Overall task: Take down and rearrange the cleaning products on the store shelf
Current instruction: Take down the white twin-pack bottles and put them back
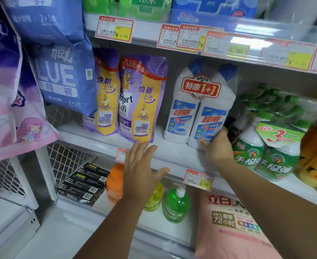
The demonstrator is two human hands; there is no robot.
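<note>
Left hand [142, 165] held open with fingers spread; right hand [218, 146] gripping the base of a twin pack of white bottles [200, 109].
Nearest, low right: pink bag [232, 230], then green pump bottle [176, 204] to its left. Farther, at the middle shelf [174, 156]: twin pack upright at centre, purple pouches [142, 98] to its left above the open hand, green spray bottles [266, 152] just right.

Pouches [141, 101], twin bottles [200, 88] (shrink-wrapped) on shelf [172, 153]
</note>
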